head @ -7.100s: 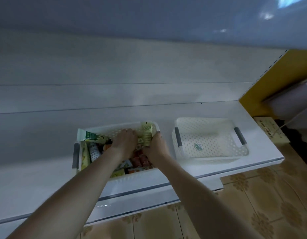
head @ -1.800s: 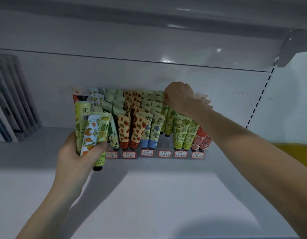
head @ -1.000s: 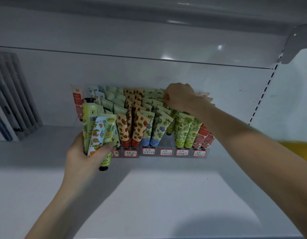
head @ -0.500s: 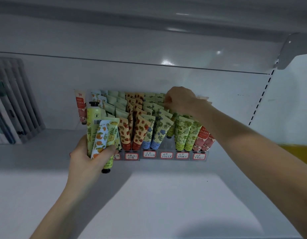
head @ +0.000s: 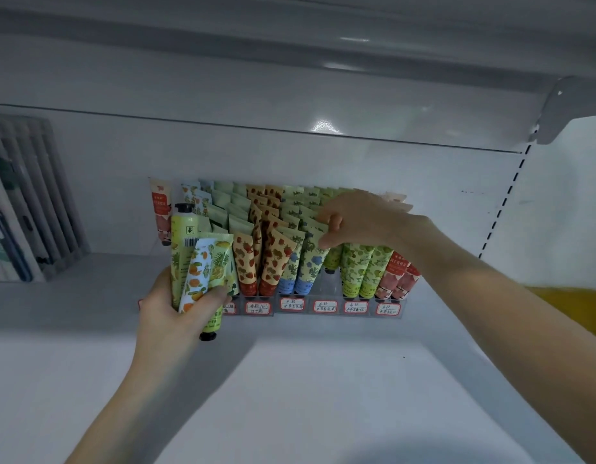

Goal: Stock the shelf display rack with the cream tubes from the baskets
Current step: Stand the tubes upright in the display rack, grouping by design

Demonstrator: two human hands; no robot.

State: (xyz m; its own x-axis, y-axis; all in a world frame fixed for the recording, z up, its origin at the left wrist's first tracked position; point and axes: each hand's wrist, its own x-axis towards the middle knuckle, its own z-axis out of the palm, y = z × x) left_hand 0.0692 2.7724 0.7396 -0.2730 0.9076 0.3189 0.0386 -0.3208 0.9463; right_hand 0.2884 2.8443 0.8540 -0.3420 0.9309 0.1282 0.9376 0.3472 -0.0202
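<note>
Cream tubes [head: 202, 272] with fruit prints, a fistful of them, sat in the left hand [head: 169, 313], fingers and thumb wrapped round the bunch above the white shelf [head: 289, 380]. Just beyond its knuckles stood the display rack [head: 323, 308], rows of tubes leaning cap-down behind red-edged labels [head: 291, 303]. Farther in, the right hand [head: 363, 222] reached over the rows, fingers curled, thumb against a blue-flowered tube [head: 310, 266]. Whether it gripped one could not be told.

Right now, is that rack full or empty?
Nearly full: tubes crowd the rack, but one front slot below the right hand looks bare.
</note>
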